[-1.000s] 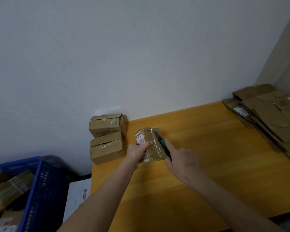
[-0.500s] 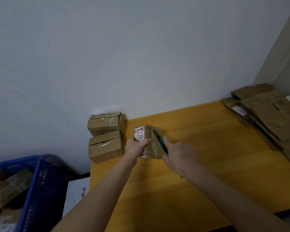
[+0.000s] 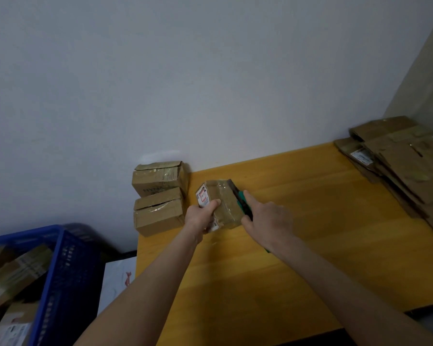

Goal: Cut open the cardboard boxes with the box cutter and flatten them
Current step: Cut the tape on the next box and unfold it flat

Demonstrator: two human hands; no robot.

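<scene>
holding: my left hand [image 3: 201, 216] grips the taped box [image 3: 225, 203] on the table [image 3: 310, 221]
cutting: my right hand [image 3: 268, 221] grips the green box cutter [image 3: 241, 197] against the box's right edge
nearby: two stacked boxes [image 3: 160, 198] just left of it

- You're in a plain storeroom or parcel room: a bare wall [image 3: 185, 71] behind a wooden tabletop [image 3: 310, 236].
- Taped boxes [image 3: 160, 196] stack at its far left corner; flattened cardboard [image 3: 408, 171] piles at its far right.
- A blue crate [image 3: 60, 268] of parcels [image 3: 13, 278] stands off its left edge.
</scene>
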